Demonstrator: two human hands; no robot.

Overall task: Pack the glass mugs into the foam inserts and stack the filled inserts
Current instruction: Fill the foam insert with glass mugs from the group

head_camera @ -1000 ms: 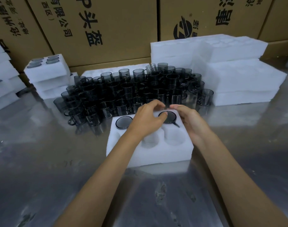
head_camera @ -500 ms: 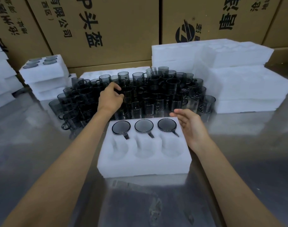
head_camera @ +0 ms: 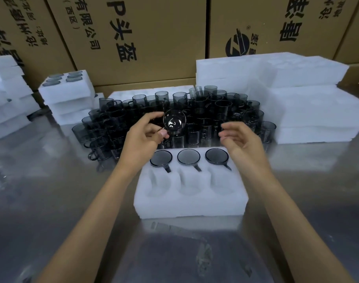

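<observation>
Cardboard boxes [head_camera: 133,37] stand behind the counter [head_camera: 41,190]. One foam insert [head_camera: 190,193] holds three mugs [head_camera: 188,156] in its far row; three near pockets lie bare. Beyond it crowd loose mugs [head_camera: 215,111]. The left hand [head_camera: 142,137] pinches one mug [head_camera: 174,123] above the insert; the right hand [head_camera: 242,139] hovers relaxed.

The foam insert [head_camera: 190,199] at the table's near middle is plain white. The three mugs [head_camera: 188,156] seated in its far row are smoky grey glass with dark rims. The cluster of loose mugs [head_camera: 195,117] behind it is the same dark translucent grey, and the mug [head_camera: 174,122] in the left hand [head_camera: 142,140] shows white glints. The table [head_camera: 51,190] is dull reflective silver-grey. The foam stacks [head_camera: 297,99] toward the far right corner are white. The cartons [head_camera: 154,37] beyond the far edge are tan with black printed characters.
</observation>
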